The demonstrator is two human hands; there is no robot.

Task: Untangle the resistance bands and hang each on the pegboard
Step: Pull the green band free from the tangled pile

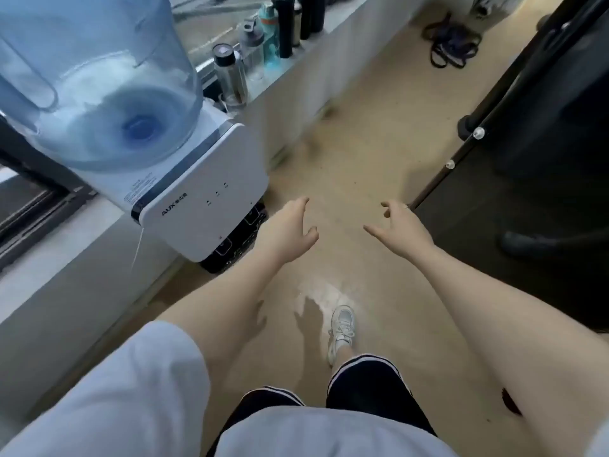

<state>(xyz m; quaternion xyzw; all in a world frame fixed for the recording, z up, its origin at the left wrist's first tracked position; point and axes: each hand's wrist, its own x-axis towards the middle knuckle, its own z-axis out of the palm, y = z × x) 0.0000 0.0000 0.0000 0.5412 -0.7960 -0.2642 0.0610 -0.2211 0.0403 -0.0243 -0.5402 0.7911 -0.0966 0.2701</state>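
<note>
Up at 1 o'clock, well apart from both empty, loose-fingered hands, the tangled resistance bands (pixel 452 44) sit on the floor; right hand (pixel 400 227) is closer than left hand (pixel 290 229).

Your arms reach forward, bare to the short sleeves — left hand (pixel 290 230) and right hand (pixel 403 229) near each other, fingers loosely curled, holding nothing
</note>
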